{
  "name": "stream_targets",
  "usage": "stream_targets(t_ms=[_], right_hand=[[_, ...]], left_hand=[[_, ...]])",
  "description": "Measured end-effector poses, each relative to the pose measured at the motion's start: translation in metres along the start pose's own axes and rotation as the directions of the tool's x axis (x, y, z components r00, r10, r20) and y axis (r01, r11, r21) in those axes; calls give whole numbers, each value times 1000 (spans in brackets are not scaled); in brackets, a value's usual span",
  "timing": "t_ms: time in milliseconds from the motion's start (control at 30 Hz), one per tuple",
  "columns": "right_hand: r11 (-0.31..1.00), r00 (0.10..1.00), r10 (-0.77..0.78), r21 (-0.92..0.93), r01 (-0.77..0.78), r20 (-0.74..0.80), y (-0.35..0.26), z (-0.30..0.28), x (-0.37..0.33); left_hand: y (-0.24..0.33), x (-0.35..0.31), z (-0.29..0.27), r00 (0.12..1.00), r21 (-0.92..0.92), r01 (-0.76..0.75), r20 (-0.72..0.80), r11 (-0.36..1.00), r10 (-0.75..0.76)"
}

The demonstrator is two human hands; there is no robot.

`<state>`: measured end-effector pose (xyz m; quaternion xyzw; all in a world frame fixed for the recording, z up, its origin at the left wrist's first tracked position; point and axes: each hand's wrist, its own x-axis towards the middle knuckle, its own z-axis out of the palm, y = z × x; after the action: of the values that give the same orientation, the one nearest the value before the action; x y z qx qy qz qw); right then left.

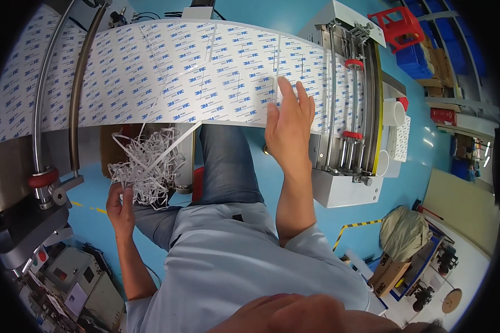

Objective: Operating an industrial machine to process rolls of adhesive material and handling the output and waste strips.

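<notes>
A wide white sheet (150,72) with blue print runs across in front of me, cut by several thin slits and narrow strips. My right hand (290,125) lies over its near edge at the right, fingers stretched out and apart, holding nothing. At the lower left, my left hand (121,206) is closed on the edge of a tangle of thin white strips (150,166), which hangs beside my leg. One loose strip (184,139) slants from the sheet's near edge down to the tangle. The left fingertips are partly hidden by the strips.
Metal rollers with red collars (354,100) stand at the right end of the sheet, on a white machine frame (344,191). More rods (39,111) cross it at the left. A red stool (397,30) and blue crates (414,61) are at the far right.
</notes>
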<state>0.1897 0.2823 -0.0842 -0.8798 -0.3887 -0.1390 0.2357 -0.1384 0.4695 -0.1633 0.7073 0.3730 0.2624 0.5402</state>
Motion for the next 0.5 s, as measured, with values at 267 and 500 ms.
stream_targets(t_ms=[267, 500], right_hand=[[1000, 999, 18, -25, -17, 32, 14, 4, 5], [998, 999, -38, 43, 36, 38, 6, -4, -6]], left_hand=[[7, 4, -3, 999, 83, -34, 12, 996, 34], [12, 2, -4, 998, 84, -64, 10, 994, 63]])
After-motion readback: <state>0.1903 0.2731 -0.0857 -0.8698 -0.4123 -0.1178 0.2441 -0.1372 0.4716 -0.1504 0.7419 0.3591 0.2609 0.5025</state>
